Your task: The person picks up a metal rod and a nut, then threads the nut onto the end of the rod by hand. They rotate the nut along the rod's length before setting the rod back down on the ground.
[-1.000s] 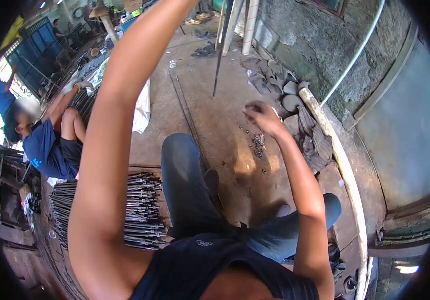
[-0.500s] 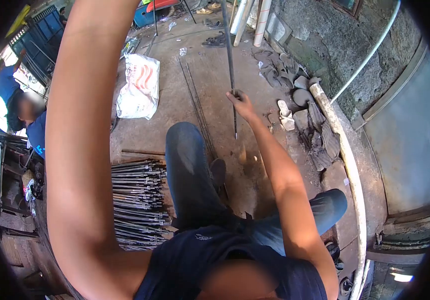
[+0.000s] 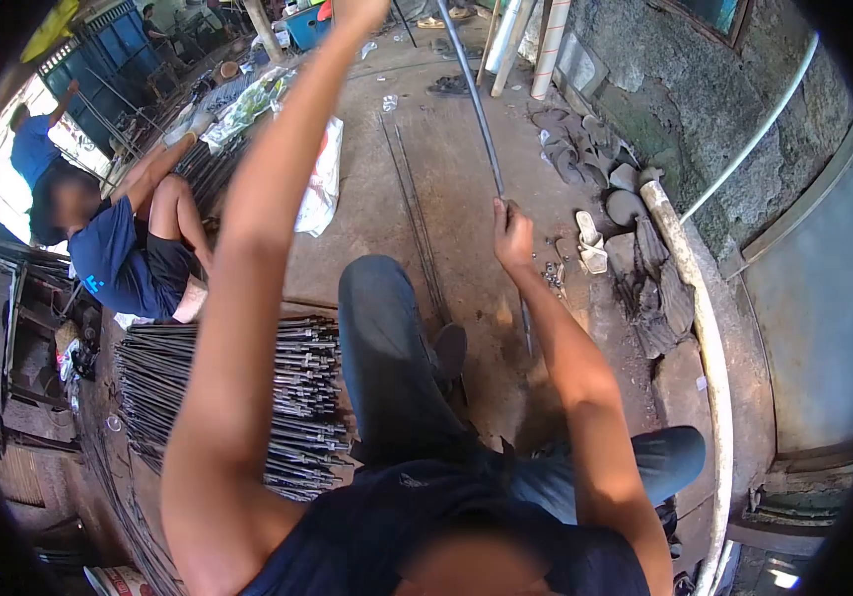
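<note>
My right hand (image 3: 514, 236) is closed around a long, thin dark metal rod (image 3: 479, 111). The rod slants from the top edge of the view down through my fist, and its lower part passes beside my right forearm. My left arm (image 3: 268, 223) reaches up and forward, and the hand lies beyond the top edge, so its fingers are hidden. Left of my bent knee, a large stack of similar rods (image 3: 292, 382) lies on the ground, many with metal fittings at their near ends. Two thin rods (image 3: 410, 214) lie on the floor ahead.
At left, a person in a blue shirt (image 3: 124, 253) sits near the stack; another person (image 3: 34, 144) is behind. A white sack (image 3: 322, 184) lies ahead. Pale sandals (image 3: 590, 243), dark cloths (image 3: 650, 298) and a long white pole (image 3: 700, 308) line the right side.
My right hand and the rod have shifted down and right in view, with the rod's lower end nearer to me. My left arm has stretched farther upward, and the view has turned left.
</note>
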A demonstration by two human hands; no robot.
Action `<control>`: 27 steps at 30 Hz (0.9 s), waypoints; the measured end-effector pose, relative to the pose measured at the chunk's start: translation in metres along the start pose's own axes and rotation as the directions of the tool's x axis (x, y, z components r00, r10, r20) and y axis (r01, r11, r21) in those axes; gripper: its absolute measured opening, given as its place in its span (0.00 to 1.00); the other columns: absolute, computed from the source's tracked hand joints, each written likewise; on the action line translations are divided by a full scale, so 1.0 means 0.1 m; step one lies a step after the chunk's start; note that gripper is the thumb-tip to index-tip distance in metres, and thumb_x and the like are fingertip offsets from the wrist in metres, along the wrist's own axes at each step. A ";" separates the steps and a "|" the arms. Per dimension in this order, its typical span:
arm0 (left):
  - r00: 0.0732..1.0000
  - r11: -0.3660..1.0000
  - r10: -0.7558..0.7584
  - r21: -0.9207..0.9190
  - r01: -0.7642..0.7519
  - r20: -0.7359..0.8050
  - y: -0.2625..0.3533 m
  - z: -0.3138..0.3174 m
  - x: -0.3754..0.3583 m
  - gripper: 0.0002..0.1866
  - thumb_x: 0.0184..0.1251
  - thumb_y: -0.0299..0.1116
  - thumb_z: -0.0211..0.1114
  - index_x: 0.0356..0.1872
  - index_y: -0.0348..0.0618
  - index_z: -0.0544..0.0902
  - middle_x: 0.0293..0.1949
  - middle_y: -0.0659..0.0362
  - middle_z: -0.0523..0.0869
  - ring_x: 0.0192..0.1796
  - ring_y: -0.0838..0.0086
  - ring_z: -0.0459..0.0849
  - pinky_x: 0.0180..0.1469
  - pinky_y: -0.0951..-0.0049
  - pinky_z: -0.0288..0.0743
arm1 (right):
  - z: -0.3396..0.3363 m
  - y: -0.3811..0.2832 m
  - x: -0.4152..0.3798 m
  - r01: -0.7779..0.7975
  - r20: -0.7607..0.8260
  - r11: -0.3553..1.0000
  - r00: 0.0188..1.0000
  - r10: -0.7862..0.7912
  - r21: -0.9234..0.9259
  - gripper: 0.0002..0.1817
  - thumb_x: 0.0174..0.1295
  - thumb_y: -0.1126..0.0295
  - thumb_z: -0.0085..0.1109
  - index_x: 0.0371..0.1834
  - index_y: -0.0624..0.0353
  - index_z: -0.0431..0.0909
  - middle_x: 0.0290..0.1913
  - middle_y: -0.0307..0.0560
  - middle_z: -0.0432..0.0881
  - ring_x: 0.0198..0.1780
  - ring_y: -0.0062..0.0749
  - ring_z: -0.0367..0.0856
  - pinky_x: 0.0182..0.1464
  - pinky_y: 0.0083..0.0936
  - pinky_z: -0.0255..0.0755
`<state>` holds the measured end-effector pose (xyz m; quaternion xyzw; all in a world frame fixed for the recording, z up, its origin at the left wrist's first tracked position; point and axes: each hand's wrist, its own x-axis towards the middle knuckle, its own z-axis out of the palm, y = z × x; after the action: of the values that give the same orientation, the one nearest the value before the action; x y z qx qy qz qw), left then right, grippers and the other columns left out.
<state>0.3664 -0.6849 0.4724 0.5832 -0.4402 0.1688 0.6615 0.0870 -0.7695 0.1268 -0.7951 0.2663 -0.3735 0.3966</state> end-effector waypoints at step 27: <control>0.858 0.789 -0.408 0.594 0.158 0.313 -1.03 0.26 -2.64 0.26 0.62 0.41 0.72 0.55 0.31 0.83 0.41 0.41 0.89 0.46 0.47 0.89 0.50 0.56 0.82 | 0.97 1.70 -0.53 -0.502 0.127 0.792 0.811 0.571 -0.348 0.33 0.73 0.45 0.51 0.39 0.72 0.85 0.43 0.76 0.85 0.50 0.67 0.86 0.53 0.52 0.77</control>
<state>0.2855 -0.6596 0.2009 0.8306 -0.4114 0.0525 0.3716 0.1127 -0.7813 -0.0739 -0.7734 0.4886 -0.1075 0.3894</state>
